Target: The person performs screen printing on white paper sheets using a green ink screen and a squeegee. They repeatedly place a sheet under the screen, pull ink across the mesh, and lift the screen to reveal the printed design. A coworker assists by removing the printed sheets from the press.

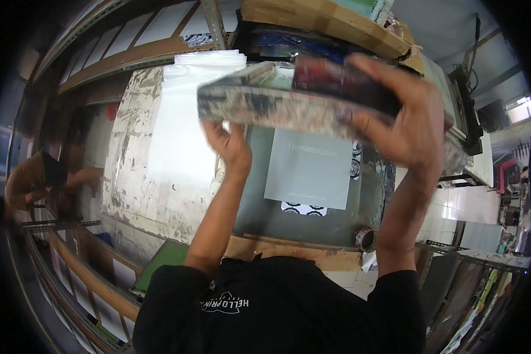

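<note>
A paint-stained screen printing frame (271,107) is tilted up above the work table, blurred by motion. My left hand (230,144) grips its lower left edge from beneath, the fingertips partly hidden. At the frame's right end my right hand (404,118) is closed, its thumb on the front side and its fingers over a dark red block (336,79), perhaps a squeegee. Below the frame, a grey printed sheet or bag (307,171) lies on a dark grey board (251,200). Black-and-white patterned pieces (304,209) stick out from under it.
Left of the board, a stack of white sheets or bags (183,130) lies on the worn table top (130,141). A tape roll (364,238) sits near the front right. Racks (94,283) flank me, cardboard (330,26) is behind, and another person (50,177) is at far left.
</note>
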Demonstrator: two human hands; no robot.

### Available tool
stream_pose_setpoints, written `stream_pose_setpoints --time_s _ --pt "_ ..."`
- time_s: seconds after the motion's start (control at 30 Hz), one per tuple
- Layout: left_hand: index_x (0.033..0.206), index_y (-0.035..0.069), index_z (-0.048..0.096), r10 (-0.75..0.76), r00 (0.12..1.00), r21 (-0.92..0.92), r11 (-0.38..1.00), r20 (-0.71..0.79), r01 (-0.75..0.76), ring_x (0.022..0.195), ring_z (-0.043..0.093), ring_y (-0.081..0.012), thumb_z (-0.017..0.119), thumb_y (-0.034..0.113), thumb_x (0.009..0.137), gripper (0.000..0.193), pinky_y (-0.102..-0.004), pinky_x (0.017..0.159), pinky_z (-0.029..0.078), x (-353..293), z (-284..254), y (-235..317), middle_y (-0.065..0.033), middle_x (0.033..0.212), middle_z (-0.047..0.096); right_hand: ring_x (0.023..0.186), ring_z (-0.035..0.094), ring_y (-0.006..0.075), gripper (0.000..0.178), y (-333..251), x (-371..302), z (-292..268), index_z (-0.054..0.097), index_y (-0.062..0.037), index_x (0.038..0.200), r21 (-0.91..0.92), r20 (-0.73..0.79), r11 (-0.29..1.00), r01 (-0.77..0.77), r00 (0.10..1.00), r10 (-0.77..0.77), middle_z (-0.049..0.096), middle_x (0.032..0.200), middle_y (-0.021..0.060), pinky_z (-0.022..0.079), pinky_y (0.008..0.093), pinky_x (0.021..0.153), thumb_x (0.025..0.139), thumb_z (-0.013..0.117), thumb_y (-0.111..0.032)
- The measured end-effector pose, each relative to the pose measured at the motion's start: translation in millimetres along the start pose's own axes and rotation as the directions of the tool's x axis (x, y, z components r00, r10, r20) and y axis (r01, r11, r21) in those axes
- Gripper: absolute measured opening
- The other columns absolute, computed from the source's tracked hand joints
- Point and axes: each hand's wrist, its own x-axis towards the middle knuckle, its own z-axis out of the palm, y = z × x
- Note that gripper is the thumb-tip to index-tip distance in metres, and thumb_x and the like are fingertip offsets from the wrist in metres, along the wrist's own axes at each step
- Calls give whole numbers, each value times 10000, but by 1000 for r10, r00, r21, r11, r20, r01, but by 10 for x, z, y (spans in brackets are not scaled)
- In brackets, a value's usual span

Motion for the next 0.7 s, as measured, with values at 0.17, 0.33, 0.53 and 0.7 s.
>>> stream_pose_setpoints --time_s 0.17,0.33,0.53,0.7 --pt "1125 69 712 -185 946 666 745 265 -41 967 600 -350 803 242 842 343 -456 892 473 144 103 -1578 -141 1044 650 984 729 229 619 189 446 -143 692 -52 1278 79 38 992 -95 995 92 758 1091 133 548 347 926 760 870 -340" --pt "1024 133 779 -199 868 852 383 454 -358 967 619 -332 854 303 768 317 -481 903 451 -222 144 -2027 -108 1063 657 824 734 183 548 -119 604 -254 746 -10 1153 89 28 980 -176 984 174 781 949 116 570 298 795 721 891 -315" --pt "832 105 781 -173 886 802 523 431 -288 883 651 -308 852 248 763 173 -449 828 477 -243 158 -2150 -81 946 705 776 731 165 503 -75 642 -379 758 -13 1132 343 106 912 -225 974 200 783 895 98 571 287 750 724 879 -281" --pt "885 39 745 -353 914 707 698 200 115 637 647 -315 806 179 825 164 -394 610 491 -262 124 -1963 -136 732 697 957 703 187 539 253 626 -203 698 -47 1263 315 107 940 -134 989 105 753 1062 102 534 320 910 790 848 -257"
